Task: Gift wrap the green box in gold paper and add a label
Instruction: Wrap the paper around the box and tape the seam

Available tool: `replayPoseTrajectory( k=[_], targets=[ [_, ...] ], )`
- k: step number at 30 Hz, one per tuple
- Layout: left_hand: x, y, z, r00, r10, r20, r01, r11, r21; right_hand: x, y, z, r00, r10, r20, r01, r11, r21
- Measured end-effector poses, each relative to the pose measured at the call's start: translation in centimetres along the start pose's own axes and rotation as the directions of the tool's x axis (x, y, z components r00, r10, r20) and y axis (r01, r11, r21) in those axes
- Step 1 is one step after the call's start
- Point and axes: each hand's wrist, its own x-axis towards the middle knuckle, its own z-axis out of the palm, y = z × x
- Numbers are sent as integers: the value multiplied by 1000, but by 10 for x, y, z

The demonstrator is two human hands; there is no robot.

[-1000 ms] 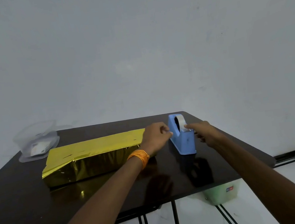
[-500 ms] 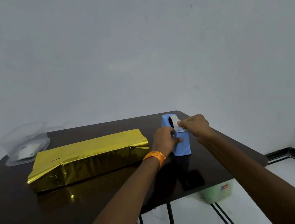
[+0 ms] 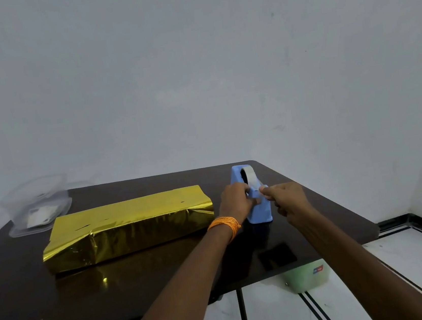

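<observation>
Clear container [image 3: 37,205] on the dark table [image 3: 36,301]; perhaps a green tub [image 3: 307,278] beneath.

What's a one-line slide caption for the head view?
Left hand steadies the blue tape dispenser while the right hand pinches the tape end, beside the gold-wrapped box on the dark table.

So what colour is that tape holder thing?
Light blue. The tape dispenser shows best in the head view, the only one here.

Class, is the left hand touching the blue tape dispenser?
Touching. The head view shows the left hand gripping the blue tape dispenser while the right hand pinches its tape.
</observation>
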Motion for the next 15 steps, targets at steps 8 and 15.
replayPoseTrajectory(
  k=[8, 15],
  targets=[
    [1, -5, 4, 999, 22, -25, -22, 1000, -13, -8, 10, -4, 982, -188, 11, 187, 962, -197],
    [0, -4, 6, 999, 17, -31, -16, 1000, 20, -11, 23, -17, 975, -201, 95, 221, 824, -521]
  ],
)
